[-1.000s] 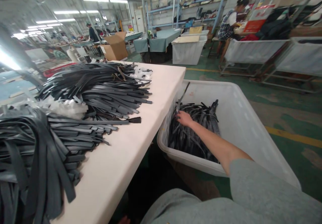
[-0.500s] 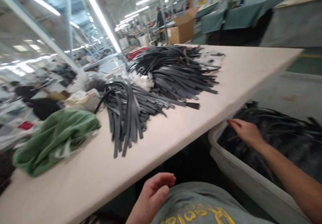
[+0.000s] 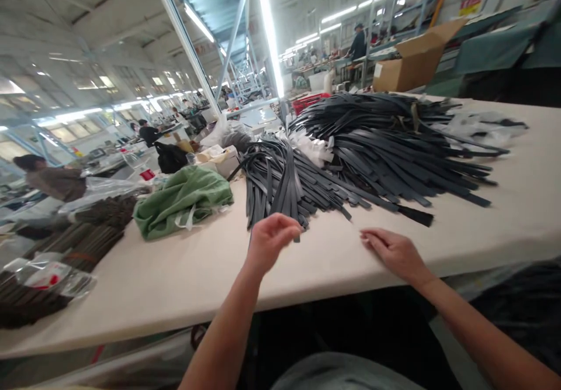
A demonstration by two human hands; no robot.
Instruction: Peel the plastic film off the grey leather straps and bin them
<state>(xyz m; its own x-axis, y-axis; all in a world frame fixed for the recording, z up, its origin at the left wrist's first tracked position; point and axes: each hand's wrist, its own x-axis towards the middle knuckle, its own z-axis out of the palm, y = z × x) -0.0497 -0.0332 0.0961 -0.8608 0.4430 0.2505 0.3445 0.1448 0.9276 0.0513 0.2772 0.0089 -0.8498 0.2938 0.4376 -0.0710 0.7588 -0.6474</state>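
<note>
My left hand (image 3: 272,241) is over the lower ends of a bundle of dark grey strips (image 3: 274,173). Its thumb and fingers are curled together; strip ends show behind the fingertips, and whether they hold any is unclear. To the right, my right hand (image 3: 394,254) hovers over the pale tabletop (image 3: 324,261), fingers and thumb pressed together with nothing visible between them. A larger heap of dark strips (image 3: 390,150) lies beyond it, tied near the far end. White plastic (image 3: 313,147) sits between the two piles.
Green cloth (image 3: 182,200) lies left, near brown strip bundles (image 3: 94,232) and a clear plastic bottle (image 3: 52,276). Dark material (image 3: 526,302) fills a bin below the table's right side. A cardboard box (image 3: 409,65) and people stand farther back.
The view has turned left. My left hand has risen from my lap to the strips and closed; my right hand has left the bin's edge and is over the table.
</note>
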